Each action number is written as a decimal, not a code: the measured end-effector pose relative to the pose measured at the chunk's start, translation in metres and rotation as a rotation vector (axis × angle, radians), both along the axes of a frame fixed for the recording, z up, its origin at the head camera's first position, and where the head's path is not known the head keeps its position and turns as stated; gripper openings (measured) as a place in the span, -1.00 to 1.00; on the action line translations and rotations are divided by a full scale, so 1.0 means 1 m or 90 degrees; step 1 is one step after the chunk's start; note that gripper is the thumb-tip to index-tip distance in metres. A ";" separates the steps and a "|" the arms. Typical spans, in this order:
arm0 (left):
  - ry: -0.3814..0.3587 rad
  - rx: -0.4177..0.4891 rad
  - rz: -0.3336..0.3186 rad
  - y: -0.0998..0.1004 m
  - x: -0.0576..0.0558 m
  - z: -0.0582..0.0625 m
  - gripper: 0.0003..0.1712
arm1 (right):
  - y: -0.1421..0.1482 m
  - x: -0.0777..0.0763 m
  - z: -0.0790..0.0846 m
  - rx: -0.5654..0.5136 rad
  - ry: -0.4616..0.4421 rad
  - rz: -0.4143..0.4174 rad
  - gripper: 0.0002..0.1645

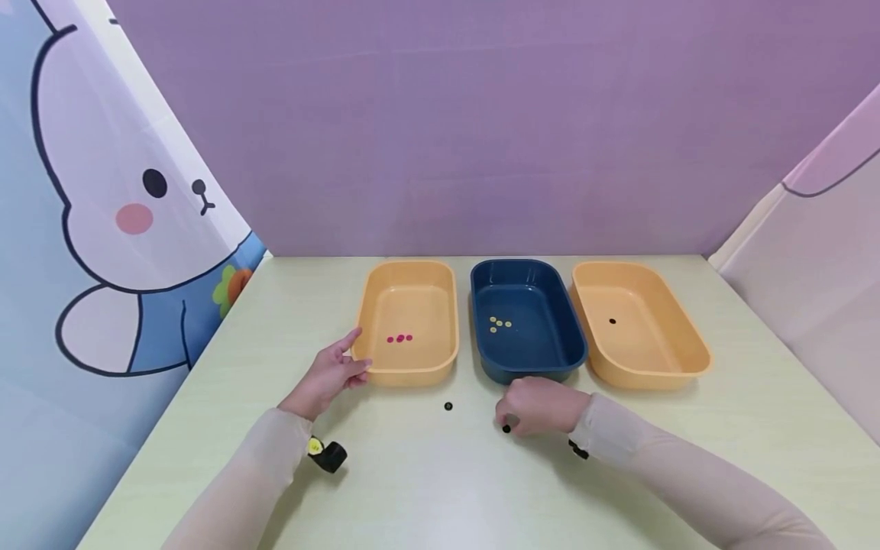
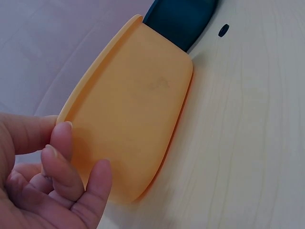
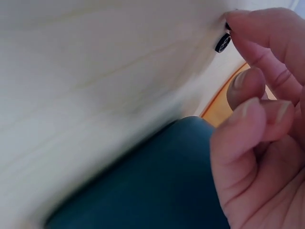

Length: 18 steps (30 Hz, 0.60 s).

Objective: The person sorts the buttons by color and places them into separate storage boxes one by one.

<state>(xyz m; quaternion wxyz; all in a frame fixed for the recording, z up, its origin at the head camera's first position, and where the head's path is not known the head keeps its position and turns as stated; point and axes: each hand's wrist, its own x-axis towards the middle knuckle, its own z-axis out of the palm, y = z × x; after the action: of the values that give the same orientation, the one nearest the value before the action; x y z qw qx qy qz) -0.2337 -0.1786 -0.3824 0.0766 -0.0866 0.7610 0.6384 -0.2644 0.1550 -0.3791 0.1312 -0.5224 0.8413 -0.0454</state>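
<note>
My left hand [image 1: 330,378] holds the near left corner of the left orange tray [image 1: 412,376], its fingers at the rim. Several pink buttons [image 1: 401,338] lie in that tray. Just in front of the dark blue tray [image 1: 529,374], my right hand [image 1: 539,406] pinches a black button [image 1: 506,428] low over the table. Fingers partly hide this button in the right wrist view. A second black button [image 1: 448,406] rests on the table between the hands. Several yellow buttons [image 1: 499,323] lie inside the blue tray.
To the right stands another orange tray [image 1: 649,380] with one black button [image 1: 613,321] in it. All three trays stand side by side on the pale table [image 1: 426,489]. A purple curtain [image 1: 440,130] hangs behind the table, and a printed cloth [image 1: 103,191] at the left.
</note>
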 end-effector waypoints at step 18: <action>0.008 0.015 -0.010 0.000 0.000 0.001 -0.17 | -0.004 0.002 -0.004 0.012 0.073 0.022 -0.68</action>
<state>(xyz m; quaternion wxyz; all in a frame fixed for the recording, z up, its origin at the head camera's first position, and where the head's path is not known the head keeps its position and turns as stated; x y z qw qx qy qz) -0.2333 -0.1784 -0.3817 0.0776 -0.0757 0.7545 0.6473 -0.2623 0.1514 -0.3831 0.0887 -0.5376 0.8385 -0.0053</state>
